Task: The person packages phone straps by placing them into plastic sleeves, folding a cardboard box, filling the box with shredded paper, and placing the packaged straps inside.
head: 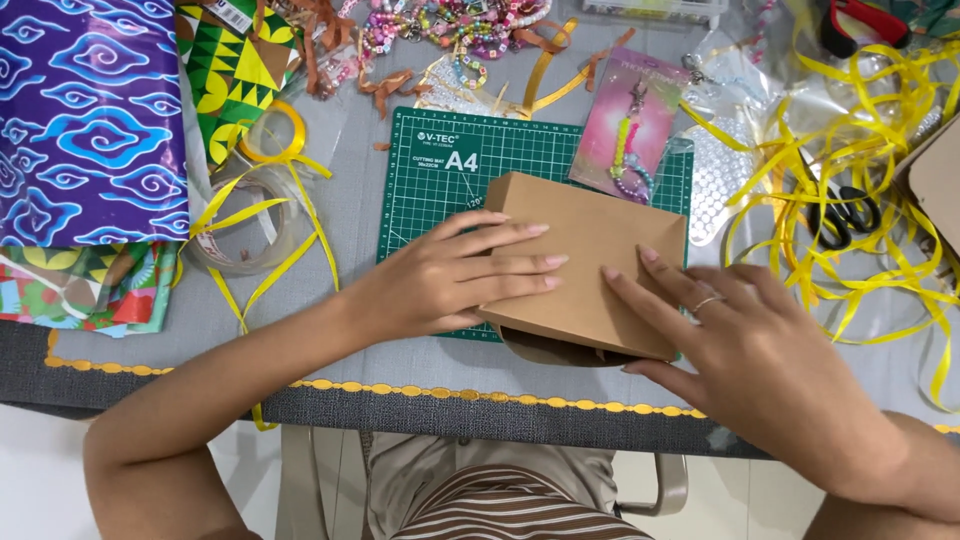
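On a green cutting mat (440, 190) lies a flat brown cardboard box (590, 255). Left hand (440, 280) presses flat on its left side, fingers open; right hand (745, 335) rests spread on its right edge, near tangled yellow ribbon (860, 130)

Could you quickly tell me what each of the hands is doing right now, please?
Left hand: open, flat on the brown cardboard box.
Right hand: open, fingers resting on the box.

Craft table, seen from above, evenly lit.
Covered in grey woven cloth (330, 355) with scalloped gold trim (400, 390) along the near edge. Pale tiled floor (40, 480) below. Beige chair frame (670, 485) tucked under the table front. No walls or windows in view.
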